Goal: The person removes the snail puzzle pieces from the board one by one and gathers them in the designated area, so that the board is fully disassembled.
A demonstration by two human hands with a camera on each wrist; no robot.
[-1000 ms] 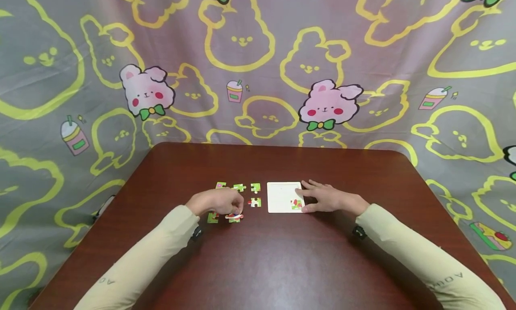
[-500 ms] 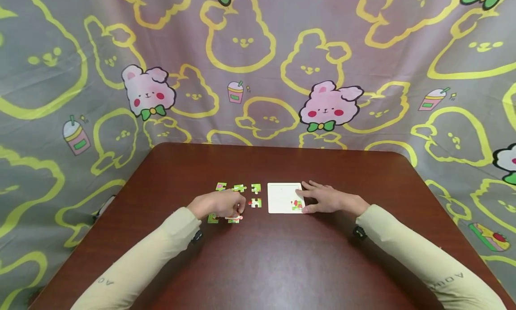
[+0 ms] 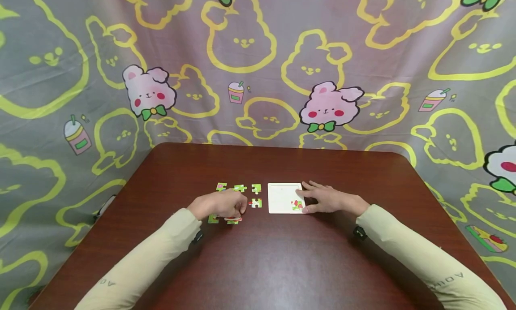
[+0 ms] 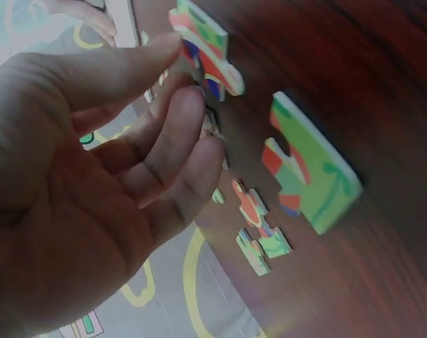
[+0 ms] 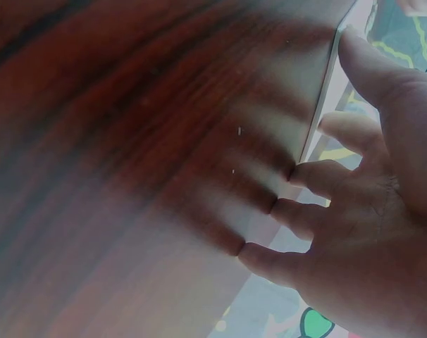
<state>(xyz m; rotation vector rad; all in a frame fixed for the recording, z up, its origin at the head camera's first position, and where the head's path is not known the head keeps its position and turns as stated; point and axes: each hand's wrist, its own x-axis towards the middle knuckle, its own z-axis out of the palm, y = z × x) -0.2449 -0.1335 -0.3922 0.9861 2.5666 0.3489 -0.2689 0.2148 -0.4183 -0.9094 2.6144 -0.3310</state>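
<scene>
In the head view, my left hand is low over the jigsaw pieces at the left. Its thumb and curled fingers pinch the edge of a green, red and blue puzzle piece, with the index fingertip mostly hidden. Another loose piece lies close by on the table. My right hand is spread beside the white puzzle board. Its thumb and a fingertip touch the board's right edge, and the other fingertips rest on the table. One strawberry-printed piece sits in the board's lower right corner.
Several other puzzle pieces lie in loose rows left of the board, partly covered by the left hand. Brown wooden tabletop surrounds everything. A patterned curtain hangs behind the table's far edge.
The left hand has shifted slightly right and lower onto the puzzle piece, covering more of it. The right hand and board hold still. The view has turned a little.
</scene>
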